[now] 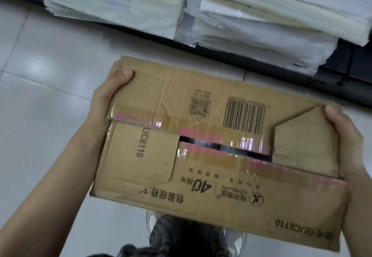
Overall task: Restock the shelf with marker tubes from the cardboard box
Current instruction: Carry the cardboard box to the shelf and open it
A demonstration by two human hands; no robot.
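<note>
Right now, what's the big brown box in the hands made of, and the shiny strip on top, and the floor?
The brown cardboard box looks like matte corrugated card: creased flaps, torn edges, printed ink. The clear shiny tape strip with pink patches seems plastic, since it wrinkles and glints. The pale grey floor looks like glazed tile: glossy reflections, thin joint lines.

This looks like a shop aisle or its stockroom. A low dark shelf (302,69) runs along the pale glossy tiled floor (50,115). On the shelf lie flat stacks of white goods in clear plastic wrap (251,21), piled several deep. Just before the shelf, over the floor, is a taped shipping carton (217,146) printed with a barcode (244,115) and a stock code.
</note>
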